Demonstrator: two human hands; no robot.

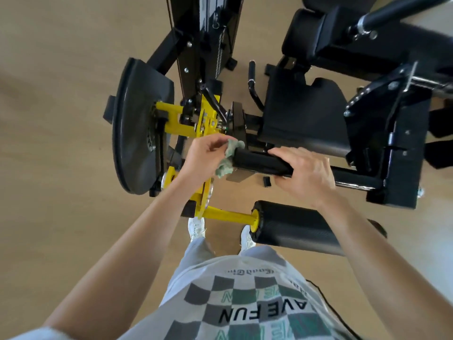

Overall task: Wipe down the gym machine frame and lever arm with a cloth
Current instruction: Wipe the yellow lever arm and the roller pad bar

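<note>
A black gym machine frame [196,45] with a yellow lever arm [176,123] stands below me on a wooden floor. My left hand [203,158] grips a crumpled pale green cloth [226,160] against the left end of a black foam roller bar [259,163]. My right hand [304,173] grips the same bar further right, fingers curled over its top. A second, thicker foam roller [296,229] sits on a yellow rod [230,215] just below my hands.
A large black cam disc [137,126] stands to the left. The black seat pad [306,114] and back pad [311,35] lie to the right, with a black bracket [397,143] at the bar's right end. My white shoes [196,228] stand under the lever.
</note>
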